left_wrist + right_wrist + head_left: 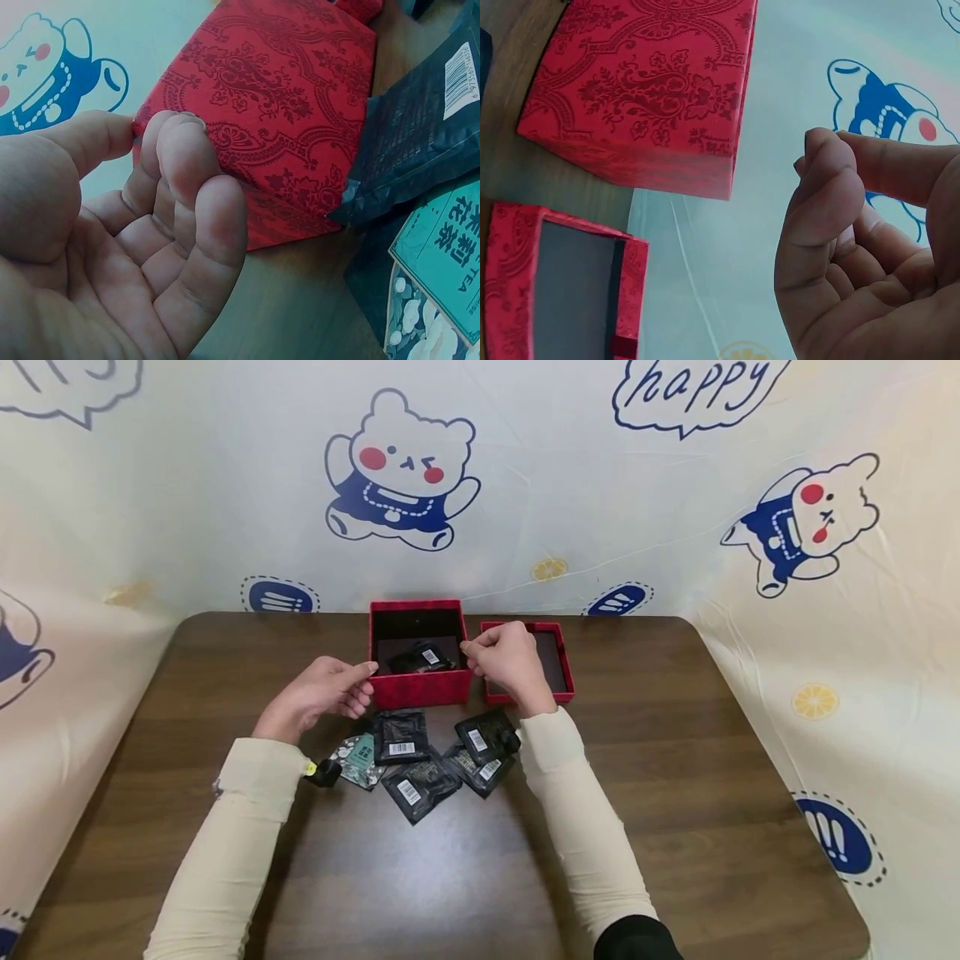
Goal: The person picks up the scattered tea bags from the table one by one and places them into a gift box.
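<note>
A red patterned box (423, 691) stands with its mouth up; a black packet (412, 658) with a barcode label lies inside. At the front left corner, my left hand (321, 689) holds the box, thumb tip at its edge and the other fingers curled against the side. My right hand (513, 662) is by the right rim. In the right wrist view its thumb and index fingertips (829, 154) meet apart from the box, with nothing visible between them. Black packets (400, 737) and a teal and white tea packet (362, 758) lie before the box.
The red box lid (566, 687) lies inside up, right of the box and partly behind my right hand. A brown wooden table (720, 793) bears everything. A pale cloth with printed bears (405, 468) hangs behind the table's far edge.
</note>
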